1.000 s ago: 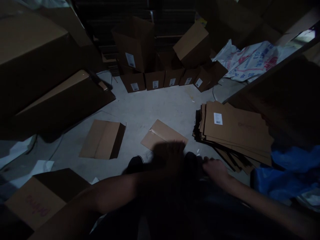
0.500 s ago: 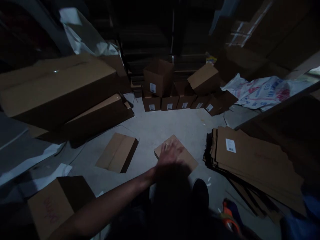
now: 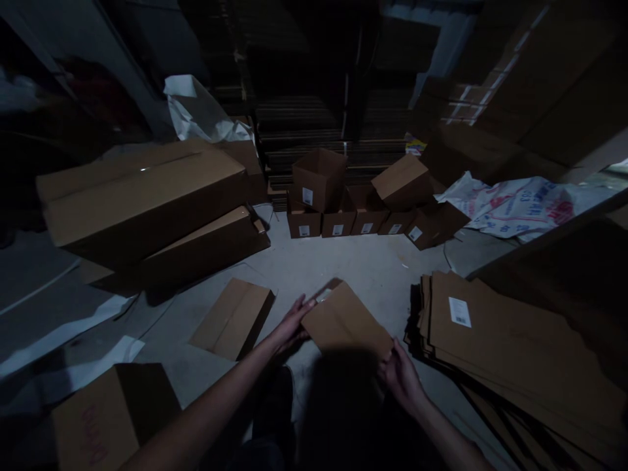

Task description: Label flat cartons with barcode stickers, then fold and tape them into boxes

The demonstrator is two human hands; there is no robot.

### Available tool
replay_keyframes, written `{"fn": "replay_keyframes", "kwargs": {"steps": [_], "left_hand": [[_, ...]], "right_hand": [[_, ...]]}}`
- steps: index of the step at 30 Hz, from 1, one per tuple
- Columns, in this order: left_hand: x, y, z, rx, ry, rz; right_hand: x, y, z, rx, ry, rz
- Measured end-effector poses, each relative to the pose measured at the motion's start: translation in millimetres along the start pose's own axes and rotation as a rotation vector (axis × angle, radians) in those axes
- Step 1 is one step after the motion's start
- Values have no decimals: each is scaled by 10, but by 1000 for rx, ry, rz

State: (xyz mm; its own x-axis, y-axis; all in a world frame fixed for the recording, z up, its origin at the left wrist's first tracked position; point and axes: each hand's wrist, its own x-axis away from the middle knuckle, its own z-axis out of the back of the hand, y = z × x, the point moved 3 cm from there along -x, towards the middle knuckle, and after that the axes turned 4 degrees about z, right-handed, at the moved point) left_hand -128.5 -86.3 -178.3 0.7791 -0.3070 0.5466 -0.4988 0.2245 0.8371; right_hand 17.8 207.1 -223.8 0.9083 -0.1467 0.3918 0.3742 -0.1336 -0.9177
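Observation:
A flat cardboard box (image 3: 343, 317) with a seam along its top is held between my two hands, low over the floor. My left hand (image 3: 293, 324) grips its left corner, and my right hand (image 3: 400, 373) has hold of the right corner. Deep shadow covers the box's near part. Left of it a similar closed cardboard box (image 3: 233, 319) lies on the floor. Flattened cartons (image 3: 520, 333) are stacked on the right, the top one bearing a white label.
Several open labelled cartons (image 3: 337, 222) line the back, with more on top. Large long boxes (image 3: 147, 190) are piled at left. A box with red writing (image 3: 105, 412) stands near left. A printed white plastic sack (image 3: 520, 203) lies at back right.
My left hand has gone from the top of the box to its left corner. My right hand has come into clear view, gripping the right corner. The view has tilted up slightly.

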Motion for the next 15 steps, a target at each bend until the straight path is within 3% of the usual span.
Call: {"fn": "replay_keyframes", "kwargs": {"steps": [2,4,7,10,15], "left_hand": [[132,223,221,-47,-40,-303],[241,341,434,-157,-118,-405],[325,294,569,-250,-139,-293],[313,124,408,-295,-89,-158],[26,-3,165,-452,215,7]], "right_hand": [[-120,-133,-106,30,-36,211],[-174,-192,-159,56,-93,354],[-213,-121,-183,177,-129,430],[-230,71,-167,307,-148,396],[-192,248,-117,330,-248,258]]}}
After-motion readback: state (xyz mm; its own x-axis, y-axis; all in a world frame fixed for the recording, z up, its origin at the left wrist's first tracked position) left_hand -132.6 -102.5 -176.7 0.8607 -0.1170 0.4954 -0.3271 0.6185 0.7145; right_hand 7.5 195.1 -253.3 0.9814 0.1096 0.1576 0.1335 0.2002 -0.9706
